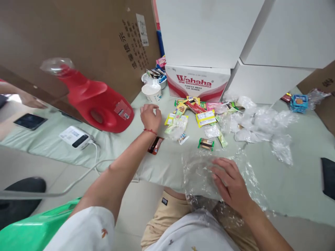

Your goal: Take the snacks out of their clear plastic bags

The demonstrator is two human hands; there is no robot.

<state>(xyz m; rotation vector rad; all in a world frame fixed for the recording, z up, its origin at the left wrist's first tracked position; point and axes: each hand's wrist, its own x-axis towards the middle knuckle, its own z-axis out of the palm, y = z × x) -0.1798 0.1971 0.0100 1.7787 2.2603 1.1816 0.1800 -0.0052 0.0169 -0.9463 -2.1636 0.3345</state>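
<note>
My left hand [151,118] is over the table just in front of a white paper cup [151,93]. Its fingers are loosely bent, with the thumb apart, and nothing shows in them. A brown-red snack packet [155,145] lies partly under my left wrist. My right hand [229,179] has its curved fingers on a large clear plastic bag [196,170], which hangs over the table's front edge toward my lap. Beyond the bag lie a green-ended wrapped biscuit [206,144], a yellow-edged packet [206,119] and a pile of mixed snacks [180,109].
Crumpled clear bags [261,122] lie right of the snacks. A Wahaha carton [197,82] and white boxes stand behind. At left are a red jug [101,104], a white device [74,137] with a cable, and a phone [30,121]. Another person's hand [31,99] shows at far left.
</note>
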